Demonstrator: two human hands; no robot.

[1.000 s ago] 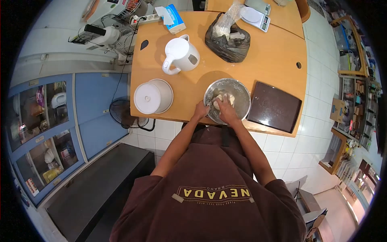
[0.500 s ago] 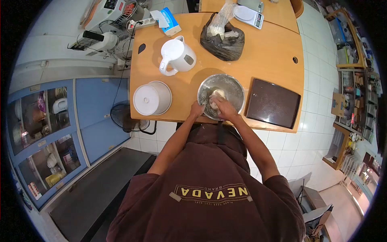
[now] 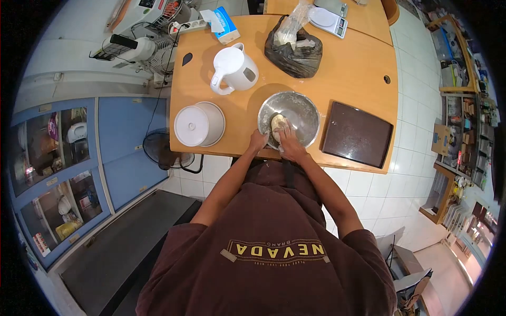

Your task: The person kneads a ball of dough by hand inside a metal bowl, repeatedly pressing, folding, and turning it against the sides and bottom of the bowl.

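The dough (image 3: 277,122) sits inside the shiny bowl (image 3: 305,119). It looks soft and maybe sticky, so cup it around its sides. The right hand (image 3: 289,141) lies on it, fingers stretched out; the left hand (image 3: 258,140) grips the bowl's rim.

**Lots of things on a wooden bench (image 3: 363,73)**

The bench is light brown and has a smooth top. A shiny metal bowl (image 3: 307,113) sits at the near edge. Just right of it, a dark flat tray (image 3: 358,137) lies near the corner. A round white tub (image 3: 200,125) with a lid stands at the near left. Behind the tub is a white kettle (image 3: 236,68). Farther back is a blue and white tissue box (image 3: 226,27). A crumpled black bag (image 3: 295,62) sits behind the bowl. A white scale (image 3: 329,22) is far back on the right.
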